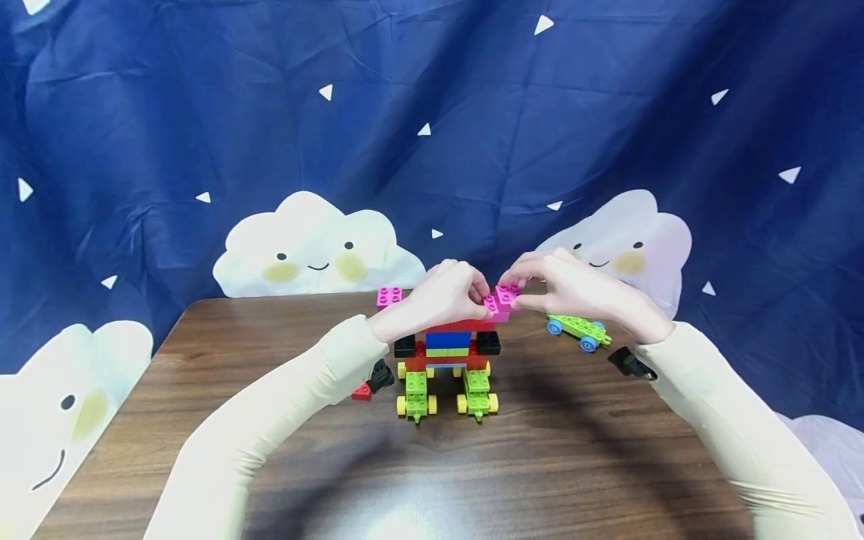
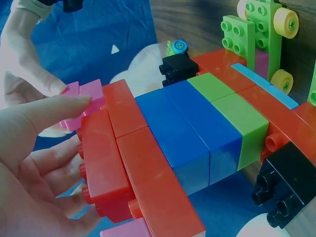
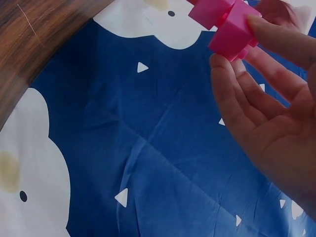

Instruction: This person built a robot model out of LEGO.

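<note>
A toy-brick figure stands upright, with blue bricks [image 1: 448, 340] in its middle, black bricks [image 1: 489, 343] at its sides and green wheeled bases [image 1: 416, 384] as feet. Red bricks [image 2: 153, 182] run across its top. At the top right end, my left hand [image 1: 442, 296] pinches a pink brick [image 2: 94, 90], its other fingers curving behind the red bricks. Beside it, between thumb and fingertips, my right hand [image 1: 574, 285] holds a second pink brick [image 3: 234, 32]. The two pink bricks meet in a stepped line. Another pink brick [image 1: 389, 296] sits at the figure's top left.
To the right on the wooden table [image 1: 540, 480] stands a green wheeled base with blue wheels [image 1: 577, 326]. A loose red brick [image 1: 361, 392] lies left of the figure, partly behind the left wrist's black device [image 1: 381, 375]. Blue cloth [image 1: 405, 112] with clouds hangs behind.
</note>
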Demonstrator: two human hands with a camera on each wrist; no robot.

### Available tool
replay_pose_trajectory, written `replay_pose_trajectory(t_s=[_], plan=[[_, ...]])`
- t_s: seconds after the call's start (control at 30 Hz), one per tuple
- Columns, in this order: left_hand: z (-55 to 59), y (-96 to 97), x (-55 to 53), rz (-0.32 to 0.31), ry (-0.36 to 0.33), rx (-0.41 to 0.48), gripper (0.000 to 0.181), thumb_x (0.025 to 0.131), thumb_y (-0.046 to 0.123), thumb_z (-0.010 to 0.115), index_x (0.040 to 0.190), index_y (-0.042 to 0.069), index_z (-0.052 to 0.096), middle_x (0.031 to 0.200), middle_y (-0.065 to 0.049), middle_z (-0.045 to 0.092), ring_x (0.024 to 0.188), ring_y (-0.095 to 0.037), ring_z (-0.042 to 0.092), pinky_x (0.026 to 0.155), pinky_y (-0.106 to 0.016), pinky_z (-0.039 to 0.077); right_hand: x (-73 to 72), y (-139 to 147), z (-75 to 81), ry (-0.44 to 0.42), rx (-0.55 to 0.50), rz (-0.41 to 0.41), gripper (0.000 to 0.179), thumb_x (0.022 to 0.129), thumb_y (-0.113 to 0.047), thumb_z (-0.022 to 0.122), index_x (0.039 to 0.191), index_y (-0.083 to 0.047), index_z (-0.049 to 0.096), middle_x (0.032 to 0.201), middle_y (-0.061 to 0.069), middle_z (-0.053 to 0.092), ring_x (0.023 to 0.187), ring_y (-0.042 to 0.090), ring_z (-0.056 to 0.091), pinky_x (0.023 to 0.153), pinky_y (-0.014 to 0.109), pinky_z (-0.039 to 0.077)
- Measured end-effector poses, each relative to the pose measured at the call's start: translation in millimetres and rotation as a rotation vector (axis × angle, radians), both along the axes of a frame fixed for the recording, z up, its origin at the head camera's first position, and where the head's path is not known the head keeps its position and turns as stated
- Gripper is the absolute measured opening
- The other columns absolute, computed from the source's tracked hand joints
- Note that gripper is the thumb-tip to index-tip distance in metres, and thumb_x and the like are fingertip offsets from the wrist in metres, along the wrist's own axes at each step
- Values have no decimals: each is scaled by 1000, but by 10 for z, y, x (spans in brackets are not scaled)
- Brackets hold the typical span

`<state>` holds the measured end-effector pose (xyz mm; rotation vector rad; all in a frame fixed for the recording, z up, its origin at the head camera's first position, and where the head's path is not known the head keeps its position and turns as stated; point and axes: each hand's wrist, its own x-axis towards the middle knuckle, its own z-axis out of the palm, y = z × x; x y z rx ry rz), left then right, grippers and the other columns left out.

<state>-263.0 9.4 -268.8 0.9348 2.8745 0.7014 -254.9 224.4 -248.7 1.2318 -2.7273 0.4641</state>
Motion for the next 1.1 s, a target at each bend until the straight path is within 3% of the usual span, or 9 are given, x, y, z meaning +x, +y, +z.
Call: replay_pose_trajectory(t_s=[0.2, 0.7, 1.1], plan=[[11, 7, 3, 0, 17, -19, 30, 84, 27, 79, 108, 10, 75, 102, -3, 77, 91, -15, 68, 80, -23, 56, -2, -2, 9, 7, 3, 24, 24, 86, -13, 77, 109, -12, 75, 102, 0, 74, 92, 14, 70, 82, 35, 59], [5, 13, 14, 7, 28, -20, 28, 83, 26, 79, 106, 10, 76, 99, -2, 77, 89, -14, 65, 79, -24, 55, 23, 4, -13, -15, -14, -33, 27, 84, -15, 79, 110, -10, 74, 103, 2, 75, 92, 17, 70, 83, 39, 59], [1, 5, 14, 7, -3, 13, 27, 83, 24, 79, 105, 9, 76, 99, -3, 77, 87, -13, 68, 78, -21, 56, 12, 19, -16, -41, 0, 0, 28, 86, -15, 76, 114, -11, 74, 104, 1, 75, 84, 9, 66, 76, 28, 59]])
